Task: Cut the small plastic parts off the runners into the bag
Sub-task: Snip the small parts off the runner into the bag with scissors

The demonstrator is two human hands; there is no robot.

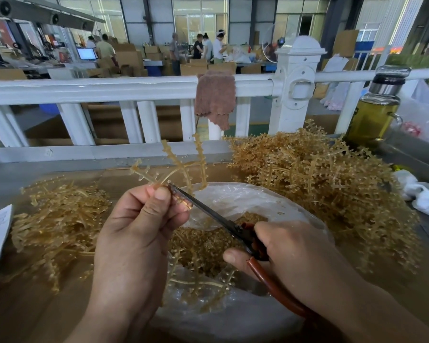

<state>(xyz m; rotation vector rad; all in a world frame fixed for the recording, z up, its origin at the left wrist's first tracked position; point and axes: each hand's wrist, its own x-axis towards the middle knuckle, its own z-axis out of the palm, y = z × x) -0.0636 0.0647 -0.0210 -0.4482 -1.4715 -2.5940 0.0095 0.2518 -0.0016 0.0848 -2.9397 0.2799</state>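
Head view: a runner (pixel 186 167) is being pinched by the fingers (pixel 162 195) of the left hand (pixel 136 226) at the tips of the scissors (pixel 203 209), which are being gripped in the right hand (pixel 295 251) above the bag (pixel 245 196) at frame centre, so the thumb risks being nicked, or parts being flicked outside.

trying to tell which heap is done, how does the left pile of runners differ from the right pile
The left pile is lower and smaller; the right pile is heaped taller and spreads wider. The left pile's runners look mostly stripped, thin bare strands; the right pile's are studded with small knobs along the branches. Both are the same translucent amber plastic, lying beside the bag.
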